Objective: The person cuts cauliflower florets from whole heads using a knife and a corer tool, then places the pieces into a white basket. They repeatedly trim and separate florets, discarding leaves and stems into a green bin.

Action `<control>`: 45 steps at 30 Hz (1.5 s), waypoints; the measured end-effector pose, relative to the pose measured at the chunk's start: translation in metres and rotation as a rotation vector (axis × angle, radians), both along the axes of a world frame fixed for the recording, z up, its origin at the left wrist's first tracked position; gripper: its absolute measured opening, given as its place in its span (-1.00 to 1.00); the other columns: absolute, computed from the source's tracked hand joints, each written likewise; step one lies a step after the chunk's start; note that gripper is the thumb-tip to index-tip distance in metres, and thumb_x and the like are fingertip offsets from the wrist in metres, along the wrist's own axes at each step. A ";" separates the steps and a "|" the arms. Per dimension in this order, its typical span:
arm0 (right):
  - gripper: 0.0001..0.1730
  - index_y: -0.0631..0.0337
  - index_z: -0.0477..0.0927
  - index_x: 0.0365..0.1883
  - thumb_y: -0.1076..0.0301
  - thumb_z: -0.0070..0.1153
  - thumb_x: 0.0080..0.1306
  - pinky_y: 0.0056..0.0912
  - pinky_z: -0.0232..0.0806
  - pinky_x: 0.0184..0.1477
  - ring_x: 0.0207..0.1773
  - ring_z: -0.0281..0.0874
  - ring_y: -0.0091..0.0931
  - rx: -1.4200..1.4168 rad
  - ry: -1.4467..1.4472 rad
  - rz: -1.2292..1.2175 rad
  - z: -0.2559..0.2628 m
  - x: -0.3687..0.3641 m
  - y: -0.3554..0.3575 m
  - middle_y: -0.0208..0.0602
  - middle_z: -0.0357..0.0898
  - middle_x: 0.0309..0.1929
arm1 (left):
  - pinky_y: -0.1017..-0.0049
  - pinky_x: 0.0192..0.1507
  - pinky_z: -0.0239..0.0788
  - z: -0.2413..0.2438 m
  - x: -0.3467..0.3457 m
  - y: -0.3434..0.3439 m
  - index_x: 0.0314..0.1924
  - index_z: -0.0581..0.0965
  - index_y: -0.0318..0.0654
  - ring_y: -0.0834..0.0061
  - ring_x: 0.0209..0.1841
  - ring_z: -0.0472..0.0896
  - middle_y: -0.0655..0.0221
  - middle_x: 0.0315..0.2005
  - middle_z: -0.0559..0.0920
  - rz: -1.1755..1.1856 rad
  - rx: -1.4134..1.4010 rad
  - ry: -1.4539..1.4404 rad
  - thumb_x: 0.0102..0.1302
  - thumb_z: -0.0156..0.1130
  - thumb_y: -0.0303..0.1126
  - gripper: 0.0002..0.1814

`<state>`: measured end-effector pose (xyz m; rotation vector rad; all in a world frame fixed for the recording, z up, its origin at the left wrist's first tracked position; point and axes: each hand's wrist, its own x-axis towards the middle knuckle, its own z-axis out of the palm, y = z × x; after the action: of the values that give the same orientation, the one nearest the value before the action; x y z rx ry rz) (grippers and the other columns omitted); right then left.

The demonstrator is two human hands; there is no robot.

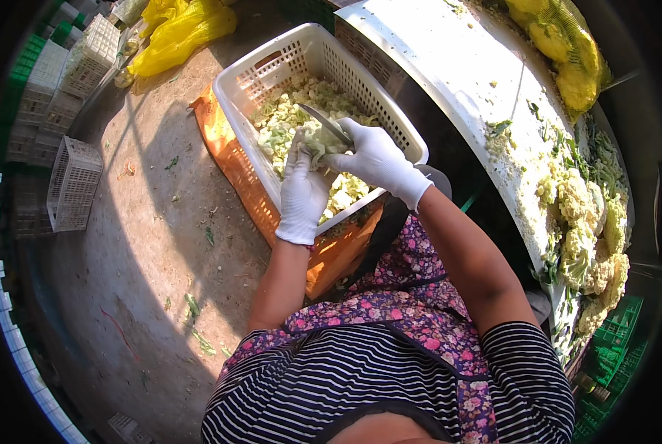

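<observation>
Over a white perforated plastic crate (232, 105), both hands work in white knit gloves. My left hand (304, 191) holds a piece of cauliflower (321, 141) from below, its pale green stems turned upward. In my right hand (376, 158) is a knife (326, 123); its blade points up and left across the cauliflower piece. The knife's handle is hidden by the glove. Many cut cauliflower florets (278, 116) lie in the crate beneath the hands. Under the crate is an orange woven sheet (228, 152).
To the right, a white table (447, 61) bears scraps, a heap of cauliflower heads (578, 222) and a yellow mesh sack (564, 50). White crates (75, 183) stand on the left. A yellow bag (189, 28) lies at upper left. Leaf scraps litter the concrete floor (159, 250). Green crates (614, 344) sit lower right.
</observation>
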<state>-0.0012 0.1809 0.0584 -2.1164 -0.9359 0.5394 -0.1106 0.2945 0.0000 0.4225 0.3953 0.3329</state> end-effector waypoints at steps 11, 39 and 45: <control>-0.29 0.32 0.47 0.15 -0.05 0.23 0.21 -0.30 0.44 -0.19 -0.30 0.64 -0.33 0.076 -0.325 -0.236 -0.018 0.034 -0.007 -0.08 0.64 -0.36 | -0.16 0.20 0.32 -0.008 -0.007 0.046 0.26 0.30 -0.19 0.09 0.01 0.56 0.08 0.11 0.50 0.041 -0.009 0.201 0.56 -0.29 -0.04 -0.51; -0.16 -0.10 0.32 0.37 -0.08 0.27 0.13 -0.12 0.14 0.32 0.38 0.22 -0.21 -0.220 -0.562 -0.630 -0.011 -0.066 -0.405 -0.17 0.29 0.36 | 0.33 0.26 0.35 -0.059 0.052 0.050 0.34 0.24 -0.31 0.28 0.31 0.34 0.07 0.31 0.31 0.031 -0.449 0.319 0.42 0.12 -0.09 -0.36; -0.41 -0.02 0.36 0.27 0.18 0.12 0.25 -0.14 0.40 0.10 0.11 0.53 -0.15 -0.825 -0.216 -1.411 0.044 -0.037 -0.535 -0.09 0.49 0.16 | 0.02 0.37 0.16 -0.068 0.045 0.021 0.44 0.09 0.06 0.05 0.44 0.11 0.11 0.41 0.11 -0.227 0.042 0.496 0.38 0.20 -0.14 -0.28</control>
<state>-0.0383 -0.3541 0.1020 -2.8917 0.9531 -0.1130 -0.0654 0.3159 -0.0678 0.5861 0.8175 0.0100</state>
